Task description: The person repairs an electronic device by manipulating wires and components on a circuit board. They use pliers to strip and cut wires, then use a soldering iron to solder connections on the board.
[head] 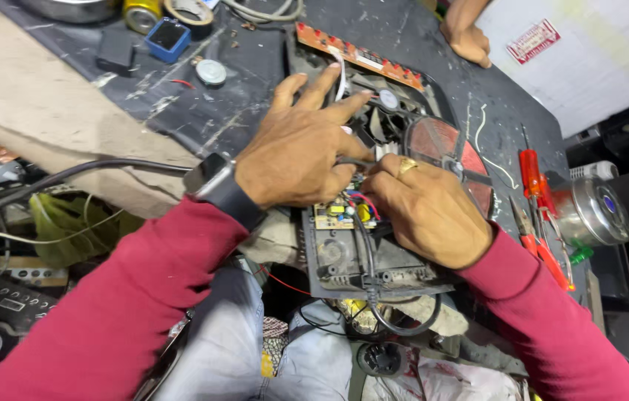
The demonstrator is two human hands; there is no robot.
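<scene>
Induction cooker [374, 260] lies opened on the counter [255, 96]; left hand [296, 152] spread over wiring, right hand [426, 212] fingers pinching wires, board unfinished.

Opened appliance housing [374, 260] at centre of the worktop [255, 104]; circuit board [340, 214] inside it, control strip [359, 56] behind, screwdriver [531, 178] and pliers [545, 249] to its right.
</scene>
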